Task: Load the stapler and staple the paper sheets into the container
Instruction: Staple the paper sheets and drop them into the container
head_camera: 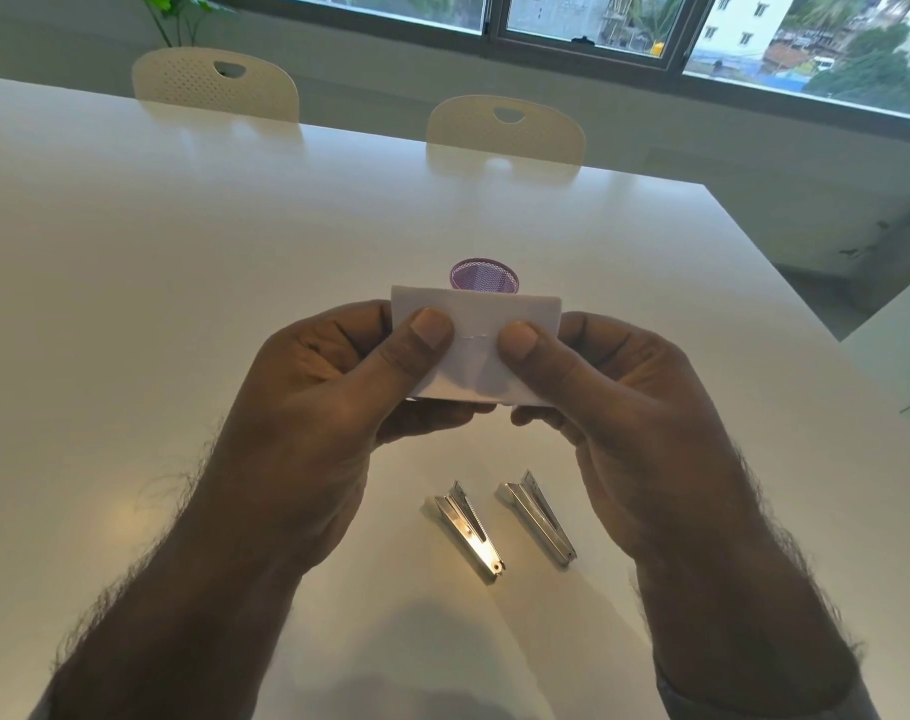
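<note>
I hold a small folded stack of white paper sheets above the table with both hands. My left hand pinches its left side and my right hand pinches its right side, thumbs on top. A thin staple shows in the paper between my thumbs. Just behind the paper stands a purple mesh container, its lower part hidden by the sheets. Two metal staplers lie on the table below my hands: one stapler on the left, the other stapler on the right.
The white table stretches far on all sides. Two cream chairs stand at its far edge, with a window behind. The table's right edge runs diagonally at the right.
</note>
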{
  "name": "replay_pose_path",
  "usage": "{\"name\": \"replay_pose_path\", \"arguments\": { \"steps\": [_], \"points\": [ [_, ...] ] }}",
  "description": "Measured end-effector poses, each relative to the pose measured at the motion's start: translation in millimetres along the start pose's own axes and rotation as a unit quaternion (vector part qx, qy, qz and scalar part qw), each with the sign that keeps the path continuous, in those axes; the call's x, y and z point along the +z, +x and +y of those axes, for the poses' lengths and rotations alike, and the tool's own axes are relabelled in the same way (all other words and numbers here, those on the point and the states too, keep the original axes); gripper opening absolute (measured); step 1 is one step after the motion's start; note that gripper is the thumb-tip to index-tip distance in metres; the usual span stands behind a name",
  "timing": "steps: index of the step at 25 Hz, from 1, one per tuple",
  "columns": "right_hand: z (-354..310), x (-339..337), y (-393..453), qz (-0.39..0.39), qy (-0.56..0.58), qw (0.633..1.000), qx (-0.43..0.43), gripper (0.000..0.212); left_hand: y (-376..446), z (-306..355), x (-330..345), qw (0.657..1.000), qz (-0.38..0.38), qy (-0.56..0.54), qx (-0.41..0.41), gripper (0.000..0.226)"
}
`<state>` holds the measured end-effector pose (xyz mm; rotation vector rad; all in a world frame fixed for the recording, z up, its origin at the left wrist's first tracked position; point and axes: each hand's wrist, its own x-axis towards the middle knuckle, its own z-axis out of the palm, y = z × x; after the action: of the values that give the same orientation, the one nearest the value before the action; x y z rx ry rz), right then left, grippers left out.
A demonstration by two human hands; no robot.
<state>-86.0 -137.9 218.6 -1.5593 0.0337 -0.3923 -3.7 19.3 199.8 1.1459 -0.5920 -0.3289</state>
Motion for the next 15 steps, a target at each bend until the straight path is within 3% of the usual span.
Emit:
{"name": "replay_pose_path", "arguments": {
  "steps": [2, 4, 6, 8, 12, 15],
  "points": [
    [1, 0, -1, 0.020, -0.017, 1.000, -0.015, 0.010, 1, -4, -1, 1.000, 0.010, 0.020, 0.010, 0.027],
    [7, -1, 0, 0.078, -0.055, 0.995, -0.038, 0.004, 3, -12, -2, 0.992, 0.073, 0.093, 0.047, 0.023],
    [17, -2, 1, 0.140, -0.096, 0.984, -0.058, 0.011, 2, -23, -4, 0.950, 0.157, 0.243, 0.120, 0.024],
    [29, 0, 1, 0.172, -0.146, 0.972, -0.062, 0.020, -2, -34, -2, 0.917, 0.178, 0.324, 0.151, 0.021],
    [55, 13, -9, 0.104, -0.311, 0.940, -0.093, 0.027, -9, -56, 3, 0.986, 0.059, 0.151, -0.029, 0.043],
    [74, 19, -15, 0.030, -0.413, 0.906, -0.085, 0.043, -6, -71, -3, 0.983, 0.080, 0.144, -0.075, 0.041]
  ]
}}
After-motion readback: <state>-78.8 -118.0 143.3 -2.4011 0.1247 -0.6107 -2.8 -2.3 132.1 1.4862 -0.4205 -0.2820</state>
